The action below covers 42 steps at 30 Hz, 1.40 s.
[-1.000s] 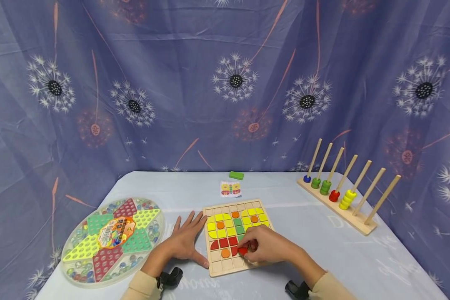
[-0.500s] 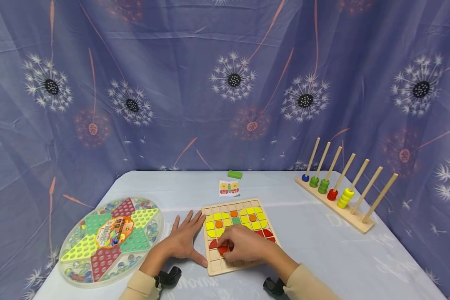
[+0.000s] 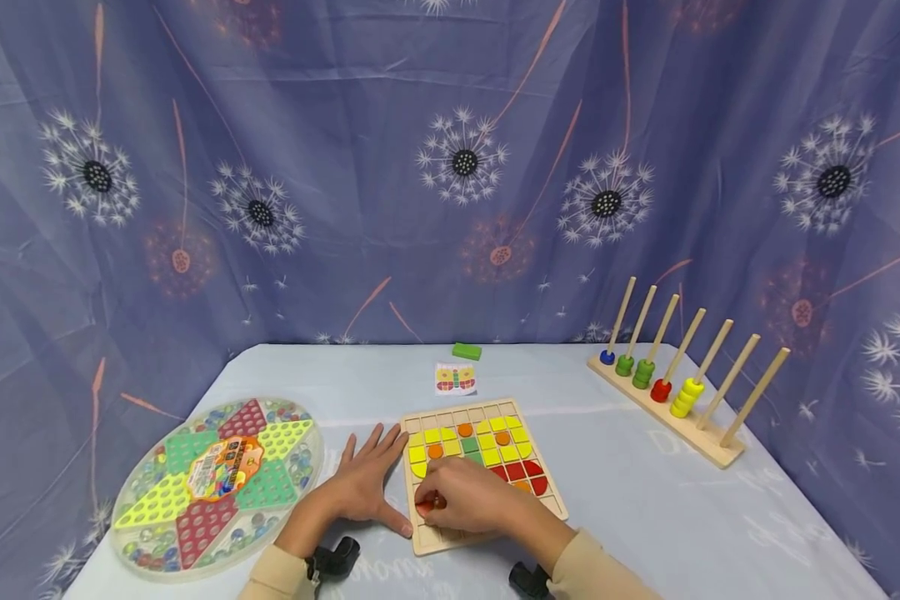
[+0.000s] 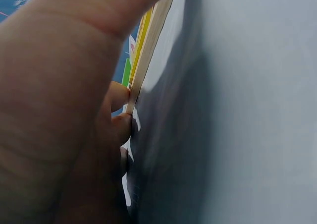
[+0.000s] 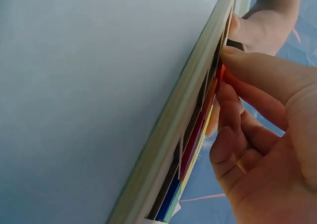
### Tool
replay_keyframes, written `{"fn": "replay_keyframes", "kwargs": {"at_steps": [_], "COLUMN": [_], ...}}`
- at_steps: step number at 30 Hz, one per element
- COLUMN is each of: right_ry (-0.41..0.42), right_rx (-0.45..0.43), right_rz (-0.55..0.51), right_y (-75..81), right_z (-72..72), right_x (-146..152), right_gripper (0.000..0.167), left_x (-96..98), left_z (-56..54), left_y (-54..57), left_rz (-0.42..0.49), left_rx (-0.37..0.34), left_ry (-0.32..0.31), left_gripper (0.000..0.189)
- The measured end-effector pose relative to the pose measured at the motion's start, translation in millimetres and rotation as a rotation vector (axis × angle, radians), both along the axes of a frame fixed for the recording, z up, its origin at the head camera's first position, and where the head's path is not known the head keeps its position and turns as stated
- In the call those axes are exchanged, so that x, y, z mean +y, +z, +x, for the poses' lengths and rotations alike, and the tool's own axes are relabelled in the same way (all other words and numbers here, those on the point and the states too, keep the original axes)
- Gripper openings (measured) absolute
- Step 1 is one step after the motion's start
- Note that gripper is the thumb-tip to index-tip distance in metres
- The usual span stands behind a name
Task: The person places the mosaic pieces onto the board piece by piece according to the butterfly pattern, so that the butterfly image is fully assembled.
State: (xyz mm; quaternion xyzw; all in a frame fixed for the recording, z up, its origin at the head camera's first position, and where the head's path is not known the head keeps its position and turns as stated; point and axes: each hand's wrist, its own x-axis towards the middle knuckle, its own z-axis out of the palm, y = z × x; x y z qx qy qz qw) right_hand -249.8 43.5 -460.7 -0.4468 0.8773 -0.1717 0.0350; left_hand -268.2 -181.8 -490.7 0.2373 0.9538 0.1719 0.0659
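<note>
A square wooden grid board (image 3: pixel 450 540) lies at the middle of the table, with yellow tiles (image 3: pixel 510 452), red tiles (image 3: pixel 515 472), green tiles (image 3: pixel 470 446) and orange discs (image 3: pixel 465 430) set in its cells. Over its lower left part, my right hand (image 3: pixel 468 498) pinches a red tile (image 5: pixel 221 74) between thumb and fingers, right at the grid. That hand hides several cells in the head view. My left hand (image 3: pixel 360 487) lies with fingers spread on the table, fingertips and thumb against the board's left edge.
At the left lies a round, clear Chinese checkers board (image 3: pixel 266 483) with marbles around its star. Behind the grid board are a butterfly picture card (image 3: pixel 455 379) and a green block (image 3: pixel 467 351). A wooden peg rack (image 3: pixel 663 410) with coloured beads stands at the right.
My right hand has moved left across the board, from the middle columns to the lower left cells, uncovering red tiles at the right. My left hand has stayed in place.
</note>
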Motion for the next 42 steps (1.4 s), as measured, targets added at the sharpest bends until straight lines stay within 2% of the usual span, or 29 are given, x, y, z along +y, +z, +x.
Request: {"fn": "replay_keyframes", "kwargs": {"at_steps": [14,22,25,31,37,42], "right_ry": [-0.031,-0.063,-0.104,-0.219,-0.249,-0.283], "right_rx": [-0.037,0.016,0.029,0.034,0.043,0.063], "right_rz": [0.040,0.059,0.043,0.021,0.004,-0.023], "right_y": [2.0,-1.6,0.7,5.7,5.1,7.4], "right_z": [-1.4,0.5,2.0,3.7,3.8,3.0], "right_x": [1.4,1.5,3.9,18.8,42.4,63.2], "right_gripper": [0.012,0.013,0.012,0.008,0.012,0.015], "left_x": [1.0,1.3,1.2,0.5,-2.5,-6.2], "left_z": [0.4,1.7,0.7,-1.1,-0.1,1.3], "left_y": [1.9,2.5,1.7,1.8,7.0,12.9], "left_rz": [0.003,0.001,0.000,-0.009,-0.016,0.027], "left_rx": [-0.015,0.006,0.012,0.005,-0.039,-0.053], "left_ry": [0.023,0.004,0.002,0.005,0.009,-0.003], "left_gripper": [0.140,0.140,0.141,0.142,0.139,0.131]}}
